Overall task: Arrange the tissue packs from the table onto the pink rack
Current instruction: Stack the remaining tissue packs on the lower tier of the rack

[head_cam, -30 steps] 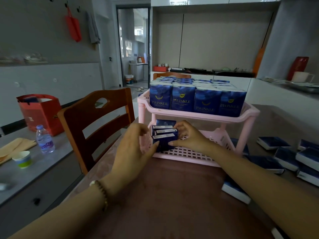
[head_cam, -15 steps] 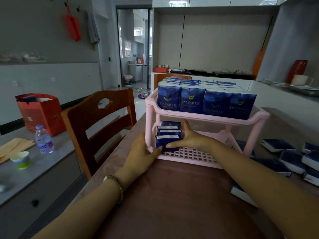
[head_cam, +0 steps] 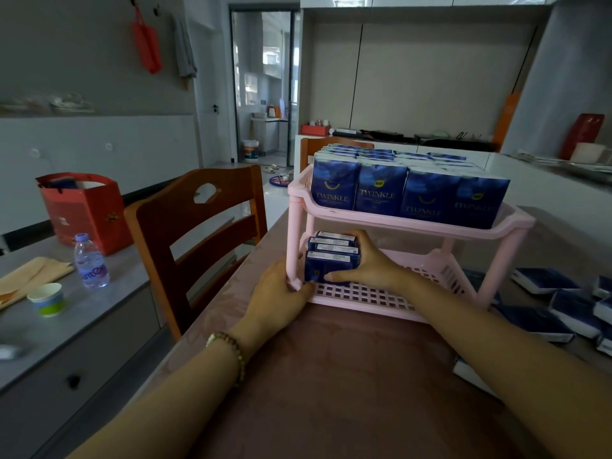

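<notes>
Head view: the pink rack (head_cam: 410,224) stands toward the far side of the tabletop (head_cam: 331,376). Its top shelf is packed with upright blue tissue packs (head_cam: 381,190). The lower shelf holds a short row of packs (head_cam: 331,258) in its front-left corner. The right hand (head_cam: 374,264) clasps that row from the right, and the left hand (head_cam: 281,294) curls round the rack's front-left post. More loose packs (head_cam: 543,280) lie along the tabletop's right edge.

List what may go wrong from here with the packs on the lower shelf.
The three upright blue tissue packs stand in the lower-left corner of the pink plastic two-tier rack; once the right hand releases them, they may topple onto the bare grid.
The left hand steadies only one front post; a harder push may slide the loaded rack.
Loose flat blue packs on the brown table near the right forearm may get swept.
</notes>
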Motion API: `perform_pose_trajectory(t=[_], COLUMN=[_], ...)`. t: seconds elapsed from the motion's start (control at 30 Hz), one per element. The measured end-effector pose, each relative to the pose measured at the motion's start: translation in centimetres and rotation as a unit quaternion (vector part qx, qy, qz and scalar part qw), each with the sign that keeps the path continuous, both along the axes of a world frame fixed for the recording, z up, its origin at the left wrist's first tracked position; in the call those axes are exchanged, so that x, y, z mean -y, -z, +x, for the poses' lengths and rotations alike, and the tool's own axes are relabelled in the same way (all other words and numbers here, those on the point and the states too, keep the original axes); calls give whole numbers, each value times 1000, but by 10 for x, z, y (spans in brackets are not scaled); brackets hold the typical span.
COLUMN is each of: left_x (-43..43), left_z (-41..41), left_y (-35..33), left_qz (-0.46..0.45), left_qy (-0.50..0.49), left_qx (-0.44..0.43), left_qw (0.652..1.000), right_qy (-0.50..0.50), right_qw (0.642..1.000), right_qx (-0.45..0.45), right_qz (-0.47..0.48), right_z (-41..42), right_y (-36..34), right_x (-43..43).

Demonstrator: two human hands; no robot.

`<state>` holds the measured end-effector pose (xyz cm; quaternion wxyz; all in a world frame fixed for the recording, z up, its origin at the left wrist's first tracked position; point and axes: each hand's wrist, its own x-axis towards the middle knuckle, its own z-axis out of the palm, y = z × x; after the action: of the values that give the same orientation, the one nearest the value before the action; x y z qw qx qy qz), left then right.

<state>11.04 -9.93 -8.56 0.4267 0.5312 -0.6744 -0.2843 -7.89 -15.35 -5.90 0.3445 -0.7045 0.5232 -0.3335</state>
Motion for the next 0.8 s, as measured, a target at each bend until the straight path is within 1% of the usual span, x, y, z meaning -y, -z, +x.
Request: perform_pose_trajectory(t=[0.17,0.43,0.53,0.67,0.8], left_x=[1,3,3,3,1], left_z=[0,1,1,0,0], left_y=[1,3,2,2,1], left_qz=[-5,4,10,13,10], left_qy=[2,7,10,6,5], left_qx=[-2,-8,-6,-3,0], left_qw=[1000,1000,1000,1000,1000], right_qy=[16,21,22,33,36], right_qw=[998,992,991,982,976], right_qx=[52,93,107,169,198], right_qz=[39,81,81,77,79], right_z=[2,8,4,9,23], right_y=[1,-1,-3,1,5], right_x=[8,8,5,2,-1])
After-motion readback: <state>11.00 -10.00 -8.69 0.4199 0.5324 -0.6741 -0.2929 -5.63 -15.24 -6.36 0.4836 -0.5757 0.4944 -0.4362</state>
